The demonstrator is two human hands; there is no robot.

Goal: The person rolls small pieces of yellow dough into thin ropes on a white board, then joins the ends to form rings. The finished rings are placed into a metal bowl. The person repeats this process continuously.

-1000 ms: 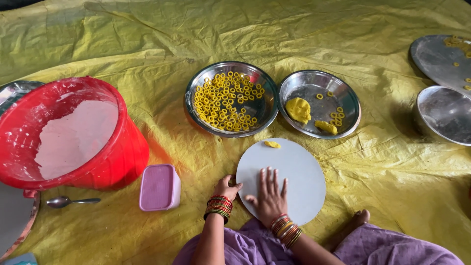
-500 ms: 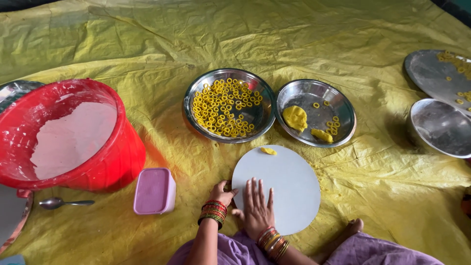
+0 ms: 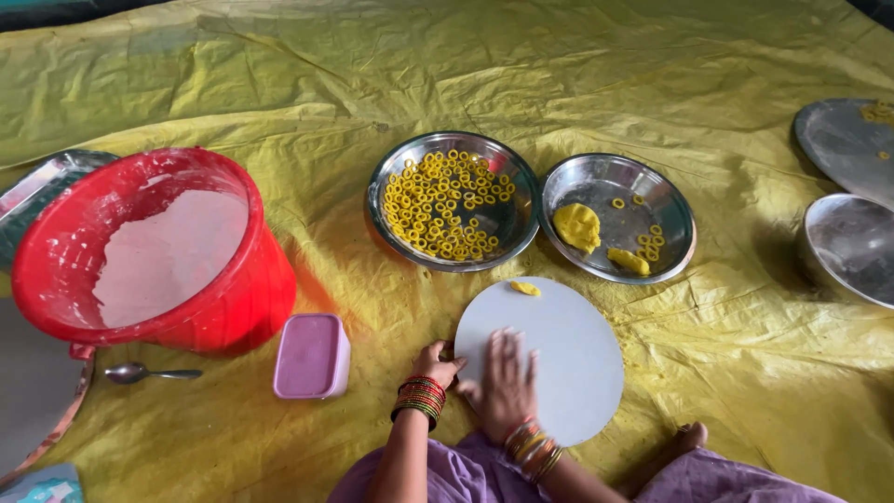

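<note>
Right hand (image 3: 507,387) is spread flat on the round white board (image 3: 559,354); left hand (image 3: 436,361) is curled at its edge, can't tell if it's gripping.

Item one: round white board (image 3: 559,359). I see it lying flat on the yellow sheet, just in front of the person's lap. It is plain, smooth and disc-shaped. The near left part of it is covered by my view of the right hand (image 3: 507,387), which lies palm down on it with fingers spread; the hand looks blurred. The left hand (image 3: 436,363) touches the board's left edge, fingers curled.

Item two: small lump of yellow dough (image 3: 524,289). I note it resting on the board's far edge, well apart from both hands. It is irregular in shape and bright yellow.
</note>
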